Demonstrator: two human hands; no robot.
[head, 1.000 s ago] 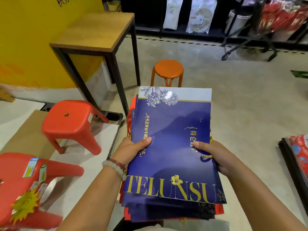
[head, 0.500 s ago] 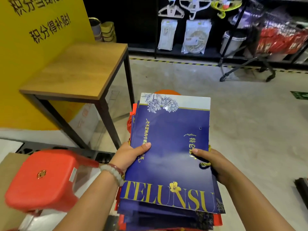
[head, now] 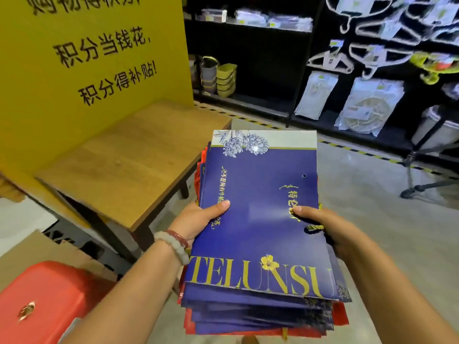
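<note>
Head view looks down on a stack of flat, glossy navy-blue paper gift bags [head: 258, 219] with gold lettering, a few red ones showing at its edges, held in the air at mid-frame. The left hand [head: 198, 220] grips the stack's nine o'clock edge, thumb pressed on the top bag and fingers hidden beneath. The right hand [head: 332, 232] grips the three o'clock edge likewise, thumb on top beside a gold cord handle [head: 315, 227]. A light wooden table with black metal legs [head: 129, 165] stands at ten o'clock from the stack, and a red plastic stool [head: 42, 304] at eight o'clock. The step in hand looks like carrying the stack. The next move likely calls for lowering it level onto the tabletop, both grips firm so the slick bags do not slide apart.
</note>
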